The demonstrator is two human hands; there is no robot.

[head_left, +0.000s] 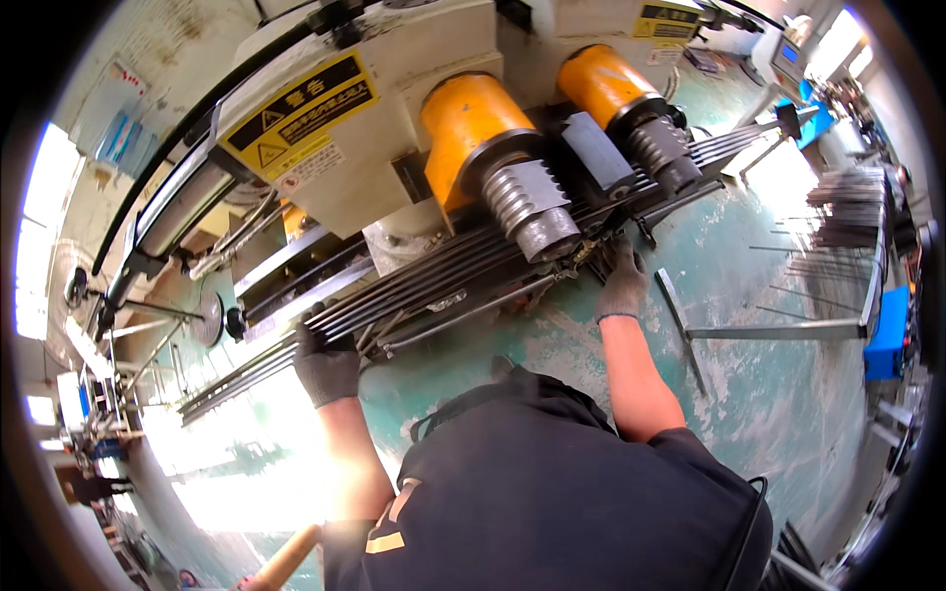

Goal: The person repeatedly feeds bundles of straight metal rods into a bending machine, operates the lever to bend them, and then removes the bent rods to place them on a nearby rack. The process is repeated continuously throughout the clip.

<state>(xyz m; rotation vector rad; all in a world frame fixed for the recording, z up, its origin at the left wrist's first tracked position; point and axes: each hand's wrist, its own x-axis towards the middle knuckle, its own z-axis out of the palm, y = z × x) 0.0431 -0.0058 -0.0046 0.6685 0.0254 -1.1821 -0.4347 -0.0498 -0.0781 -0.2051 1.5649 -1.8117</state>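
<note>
1. Head view: gloved left hand (327, 366) is closing its grip around the long metal bars (394, 286), fingers curling over the near side.
2. Bars are lying side by side, running from lower left to beneath the ribbed spindles (532, 207) of the orange-housed machine (478, 113).
3. Gloved right hand (623, 286) is reaching in just beside the nearer spindle, at the clamp area; fingertips are being hidden, so can't tell whether its grip is holding anything.
4. Risk, my read: if a spindle is turning or starting, its ribs could be catching glove fabric.
5. Also: uneven support could be letting the overhanging left ends dip, skewing bars or pinching fingers against the lower rail (473, 315).
</note>
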